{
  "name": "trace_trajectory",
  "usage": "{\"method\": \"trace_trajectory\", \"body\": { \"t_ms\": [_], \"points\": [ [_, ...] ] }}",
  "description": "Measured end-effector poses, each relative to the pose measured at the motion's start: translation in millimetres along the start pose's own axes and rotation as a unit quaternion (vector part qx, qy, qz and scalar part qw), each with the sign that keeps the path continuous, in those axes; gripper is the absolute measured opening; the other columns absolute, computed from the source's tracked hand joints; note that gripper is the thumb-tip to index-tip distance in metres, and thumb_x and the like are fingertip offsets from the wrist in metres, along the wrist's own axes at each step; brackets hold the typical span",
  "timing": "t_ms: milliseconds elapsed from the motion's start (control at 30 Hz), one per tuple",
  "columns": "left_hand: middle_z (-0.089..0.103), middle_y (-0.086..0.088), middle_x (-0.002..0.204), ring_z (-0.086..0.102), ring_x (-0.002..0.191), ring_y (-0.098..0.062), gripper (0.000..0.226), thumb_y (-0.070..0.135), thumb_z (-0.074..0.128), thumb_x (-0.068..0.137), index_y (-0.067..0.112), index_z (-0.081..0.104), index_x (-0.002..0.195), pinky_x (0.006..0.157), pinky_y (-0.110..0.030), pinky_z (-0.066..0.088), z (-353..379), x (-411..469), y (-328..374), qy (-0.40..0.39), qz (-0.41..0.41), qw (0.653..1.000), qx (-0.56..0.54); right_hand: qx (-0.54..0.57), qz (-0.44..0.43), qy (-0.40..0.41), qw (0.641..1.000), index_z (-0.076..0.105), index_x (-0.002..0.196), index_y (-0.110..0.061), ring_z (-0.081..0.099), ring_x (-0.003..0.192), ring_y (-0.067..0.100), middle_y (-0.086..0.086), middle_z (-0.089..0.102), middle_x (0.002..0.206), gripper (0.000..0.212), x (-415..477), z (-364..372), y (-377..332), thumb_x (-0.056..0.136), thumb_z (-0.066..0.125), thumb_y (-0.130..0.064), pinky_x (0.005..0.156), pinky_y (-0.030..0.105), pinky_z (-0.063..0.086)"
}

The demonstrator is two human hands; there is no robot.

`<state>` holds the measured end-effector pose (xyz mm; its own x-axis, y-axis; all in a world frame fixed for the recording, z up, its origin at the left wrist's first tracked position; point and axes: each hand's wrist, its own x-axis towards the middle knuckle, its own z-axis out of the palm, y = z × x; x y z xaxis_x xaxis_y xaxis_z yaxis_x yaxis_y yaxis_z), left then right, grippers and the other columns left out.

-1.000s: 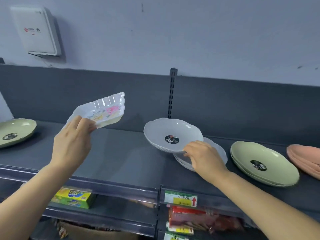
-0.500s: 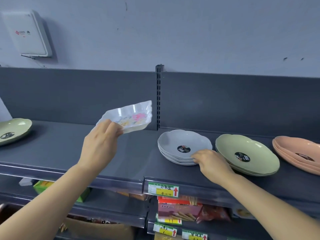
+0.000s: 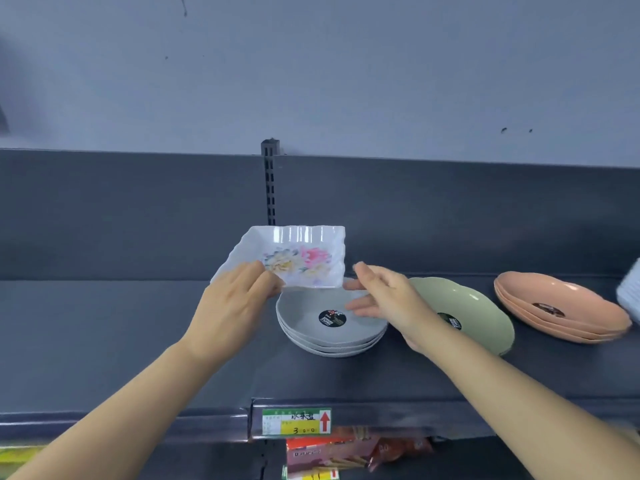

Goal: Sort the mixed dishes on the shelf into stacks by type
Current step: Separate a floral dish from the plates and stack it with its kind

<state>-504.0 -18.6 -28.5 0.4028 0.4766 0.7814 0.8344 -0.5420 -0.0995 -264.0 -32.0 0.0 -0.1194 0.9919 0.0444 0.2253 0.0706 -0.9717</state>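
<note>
My left hand (image 3: 232, 306) grips the near left corner of a white square floral dish (image 3: 304, 256), holding it tilted above the grey plate stack (image 3: 330, 332) on the dark shelf (image 3: 104, 334). My right hand (image 3: 382, 301) hovers open over the grey stack, its fingertips close to the dish's right corner; I cannot tell if they touch. Right of the grey stack lies a stack of green plates (image 3: 474, 310), partly behind my right wrist. Further right sits a stack of pink plates (image 3: 557, 306).
A white object (image 3: 628, 296) shows at the far right edge. A slotted upright (image 3: 270, 181) runs up the dark back panel. A price tag (image 3: 296, 421) sits on the shelf's front rail, with packaged goods (image 3: 346, 453) on the shelf below.
My left hand carried the floral dish rightward to above the grey stack. My right hand let go of the grey stack's rim and lifted toward the dish. The view shifted right.
</note>
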Motion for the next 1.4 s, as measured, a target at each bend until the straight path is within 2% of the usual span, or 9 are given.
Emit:
{"method": "trace_trajectory", "body": {
  "t_ms": [200,333,467,567,733,967,1067,1300,1400],
  "points": [
    [0.045,0.000,0.073,0.036,0.066,-0.019,0.028,-0.004,0.061,0.070,0.015,0.053,0.088,0.049,-0.028,0.032,33,17,17,-0.048,0.085,0.993,-0.063,0.120,0.086,0.035,0.988,0.063,0.108,0.001,0.070,0.088,0.030,0.012,0.070,0.107,0.024,1,-11,2,0.091,0.046,-0.002,0.077,0.030,0.059],
    [0.053,0.001,0.076,0.045,0.069,-0.018,0.011,0.020,0.052,0.089,0.016,0.061,0.093,0.059,-0.026,0.036,48,33,23,-0.079,0.131,0.983,-0.104,0.143,0.108,0.086,0.980,0.065,0.104,0.004,0.071,0.088,0.027,0.011,0.071,0.107,0.029,-1,-26,12,0.087,0.041,0.005,0.081,0.034,0.058],
    [0.061,0.004,0.106,0.053,0.098,-0.018,0.051,0.053,0.028,0.095,0.019,0.063,0.111,0.086,-0.028,0.037,57,43,23,-0.109,0.045,0.979,-0.164,0.154,0.103,0.138,0.973,0.065,0.103,0.001,0.071,0.087,0.023,0.008,0.072,0.104,0.032,-6,-45,17,0.086,0.039,0.007,0.081,0.034,0.058],
    [0.049,0.008,0.126,0.042,0.113,-0.013,0.054,0.059,0.030,0.092,0.024,0.052,0.127,0.095,-0.030,0.039,64,50,26,-0.125,-0.100,0.947,-0.277,0.147,0.094,0.166,0.970,0.066,0.102,-0.003,0.072,0.085,0.020,0.007,0.072,0.101,0.034,-12,-58,20,0.086,0.038,0.009,0.073,0.030,0.059],
    [0.057,0.012,0.120,0.058,0.097,-0.003,0.042,0.032,0.051,0.093,0.021,0.043,0.133,0.088,-0.029,0.049,72,69,48,-0.190,-0.290,0.817,-0.461,0.106,0.088,0.190,0.972,0.066,0.106,-0.006,0.071,0.088,0.017,0.006,0.072,0.103,0.038,-19,-73,27,0.086,0.037,0.009,0.072,0.031,0.058],
    [0.072,0.003,0.100,0.067,0.090,-0.014,0.039,0.012,0.053,0.092,0.014,0.050,0.131,0.069,-0.023,0.056,75,98,76,-0.218,-0.323,0.728,-0.564,0.065,0.058,0.211,0.974,0.066,0.104,-0.016,0.070,0.090,0.016,0.001,0.073,0.102,0.039,-36,-111,26,0.087,0.040,0.007,0.073,0.030,0.058],
    [0.074,0.002,0.094,0.069,0.088,-0.017,0.021,0.014,0.050,0.094,0.017,0.066,0.108,0.069,-0.022,0.057,72,113,98,-0.253,-0.301,0.715,-0.578,0.054,0.049,0.218,0.973,0.067,0.100,-0.020,0.069,0.091,0.015,0.000,0.072,0.102,0.036,-42,-135,25,0.090,0.042,0.005,0.074,0.030,0.058],
    [0.074,0.002,0.100,0.070,0.086,-0.014,0.021,0.019,0.047,0.096,0.016,0.066,0.107,0.070,-0.024,0.055,89,144,166,-0.270,-0.296,0.680,-0.614,0.063,0.058,0.273,0.958,0.066,0.101,-0.009,0.067,0.080,0.015,0.001,0.067,0.095,0.026,-54,-197,33,0.092,0.042,-0.001,0.071,0.029,0.059],
    [0.073,0.002,0.100,0.070,0.080,-0.010,0.022,0.014,0.046,0.096,0.015,0.064,0.109,0.064,-0.022,0.055,106,164,205,-0.258,-0.303,0.669,-0.629,-0.142,0.039,0.337,0.930,0.065,0.111,-0.015,0.063,0.097,0.018,-0.001,0.067,0.105,0.026,-56,-246,41,0.090,0.051,-0.022,0.087,0.035,0.052]
  ]
}}
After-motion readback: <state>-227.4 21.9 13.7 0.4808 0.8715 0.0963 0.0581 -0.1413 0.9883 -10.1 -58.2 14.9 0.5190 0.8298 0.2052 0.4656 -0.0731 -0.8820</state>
